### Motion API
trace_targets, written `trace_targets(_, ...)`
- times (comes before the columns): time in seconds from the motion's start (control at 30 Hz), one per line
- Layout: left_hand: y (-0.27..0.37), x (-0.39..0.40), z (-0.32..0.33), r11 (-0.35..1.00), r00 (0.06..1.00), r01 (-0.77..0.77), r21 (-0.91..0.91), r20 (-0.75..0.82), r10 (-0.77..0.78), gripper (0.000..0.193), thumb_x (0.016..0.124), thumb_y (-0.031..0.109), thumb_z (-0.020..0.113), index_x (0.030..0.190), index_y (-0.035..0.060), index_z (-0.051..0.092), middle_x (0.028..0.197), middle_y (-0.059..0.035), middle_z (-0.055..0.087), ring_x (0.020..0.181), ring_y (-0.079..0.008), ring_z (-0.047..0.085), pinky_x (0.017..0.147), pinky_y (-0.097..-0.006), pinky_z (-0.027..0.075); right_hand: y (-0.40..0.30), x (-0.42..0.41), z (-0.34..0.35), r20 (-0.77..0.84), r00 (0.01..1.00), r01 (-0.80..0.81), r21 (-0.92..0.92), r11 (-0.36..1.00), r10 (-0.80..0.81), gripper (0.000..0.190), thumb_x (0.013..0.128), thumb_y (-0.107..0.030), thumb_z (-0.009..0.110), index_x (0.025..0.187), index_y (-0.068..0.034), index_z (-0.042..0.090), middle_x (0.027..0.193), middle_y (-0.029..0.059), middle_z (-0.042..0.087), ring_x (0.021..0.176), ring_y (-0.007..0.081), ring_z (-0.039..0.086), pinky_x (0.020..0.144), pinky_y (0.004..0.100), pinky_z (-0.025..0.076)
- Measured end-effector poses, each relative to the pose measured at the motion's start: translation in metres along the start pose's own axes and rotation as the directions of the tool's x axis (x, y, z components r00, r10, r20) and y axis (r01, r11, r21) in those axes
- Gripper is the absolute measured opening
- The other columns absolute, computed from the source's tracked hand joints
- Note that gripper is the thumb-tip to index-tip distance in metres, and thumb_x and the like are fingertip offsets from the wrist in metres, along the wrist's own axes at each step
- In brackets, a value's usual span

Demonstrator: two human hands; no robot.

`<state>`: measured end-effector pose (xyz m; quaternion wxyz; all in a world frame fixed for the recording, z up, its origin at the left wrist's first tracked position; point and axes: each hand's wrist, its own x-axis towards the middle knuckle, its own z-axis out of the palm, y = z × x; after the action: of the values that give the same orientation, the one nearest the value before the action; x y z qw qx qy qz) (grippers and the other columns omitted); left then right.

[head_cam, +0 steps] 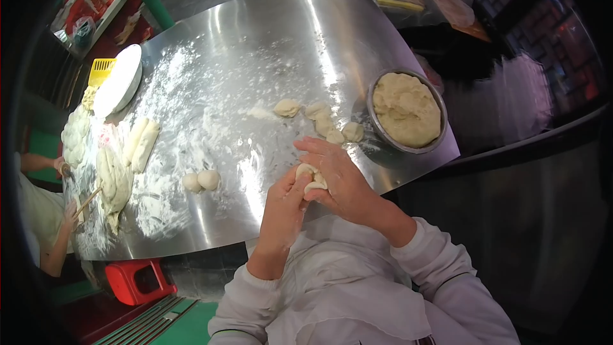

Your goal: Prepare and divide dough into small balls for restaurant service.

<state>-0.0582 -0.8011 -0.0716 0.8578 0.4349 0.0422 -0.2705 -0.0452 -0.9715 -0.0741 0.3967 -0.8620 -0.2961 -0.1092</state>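
Observation:
Between my two hands, above the near edge of the steel table, is a small cupped dough wrapper with pale filling partly showing inside. My left hand holds it with the thumb pressed at its opening. Curled around its other side is my right hand, fingers stretched over the rim. Just beyond my fingers lie several dough lumps. To the left, two smooth round dough balls sit touching each other. A metal bowl stands at the right, heaped with a pale, soft mass.
Flour coats much of the steel table. At the left are dough logs, a greenish flecked dough piece and a white basin. A co-worker's hands hold a thin stick there. A red stool stands below the table edge.

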Motion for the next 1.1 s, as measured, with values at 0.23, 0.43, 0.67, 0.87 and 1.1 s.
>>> trace_targets(0.23, 0.006, -0.001, 0.007, 0.976, 0.984, -0.127, 0.175, -0.104, 0.147, 0.033, 0.104, 0.016, 0.055, 0.129, -0.0048, 0.061, 0.118, -0.0076, 0.067, 0.104, -0.0114, 0.062, 0.091, -0.0263, 0.048, -0.010, 0.006, -0.007, -0.072, 0.991, -0.096, 0.215, 0.972, 0.114, 0.045, 0.100, -0.032, 0.060, 0.131, -0.001, 0.050, 0.145, 0.0212, 0.051, 0.133, 0.0391, 0.050, 0.109, 0.0461, 0.040)
trace_targets(0.43, 0.011, -0.003, 0.003, 0.958, 0.996, -0.057, 0.281, -0.047, 0.073, 0.031, 0.102, 0.015, 0.056, 0.126, -0.0021, 0.065, 0.113, -0.0038, 0.066, 0.099, -0.0081, 0.058, 0.087, -0.0236, 0.045, -0.010, 0.007, -0.002, -0.089, 0.996, 0.008, 0.091, 0.996, 0.000, 0.029, 0.100, -0.016, 0.058, 0.124, -0.001, 0.054, 0.136, 0.0204, 0.056, 0.127, 0.0380, 0.054, 0.106, 0.0442, 0.042)
trace_targets(0.67, 0.009, -0.002, -0.004, 0.894, 0.993, -0.086, 0.439, -0.036, 0.113, 0.034, 0.102, 0.020, 0.053, 0.127, 0.0005, 0.063, 0.109, -0.0015, 0.065, 0.097, -0.0073, 0.056, 0.087, -0.0235, 0.044, -0.018, 0.010, -0.007, 0.040, 0.983, -0.181, 0.383, 0.906, 0.180, 0.029, 0.096, -0.011, 0.060, 0.124, -0.001, 0.057, 0.135, 0.0197, 0.055, 0.133, 0.0369, 0.048, 0.106, 0.0441, 0.041)
trace_targets(0.87, 0.004, -0.004, -0.004, 0.998, 0.998, -0.048, 0.040, 0.041, 0.047, 0.044, 0.107, 0.029, 0.047, 0.132, -0.0065, 0.056, 0.115, -0.0083, 0.066, 0.107, -0.0155, 0.063, 0.098, -0.0305, 0.048, -0.013, 0.006, 0.003, 0.039, 0.998, 0.059, -0.312, 0.948, -0.049, 0.052, 0.083, -0.026, 0.073, 0.122, 0.003, 0.055, 0.131, 0.0219, 0.055, 0.127, 0.0355, 0.050, 0.104, 0.0445, 0.041)
trace_targets(1.1, 0.013, -0.005, -0.003, 0.972, 0.998, 0.035, 0.231, 0.040, -0.046, 0.056, 0.111, 0.038, 0.034, 0.135, -0.0087, 0.055, 0.125, -0.0151, 0.066, 0.118, -0.0200, 0.061, 0.104, -0.0328, 0.045, -0.003, 0.015, -0.005, 0.106, 0.972, -0.191, -0.164, 0.968, 0.209, 0.035, 0.085, -0.027, 0.073, 0.102, 0.000, 0.059, 0.111, 0.0164, 0.061, 0.103, 0.0341, 0.056, 0.090, 0.0446, 0.043)
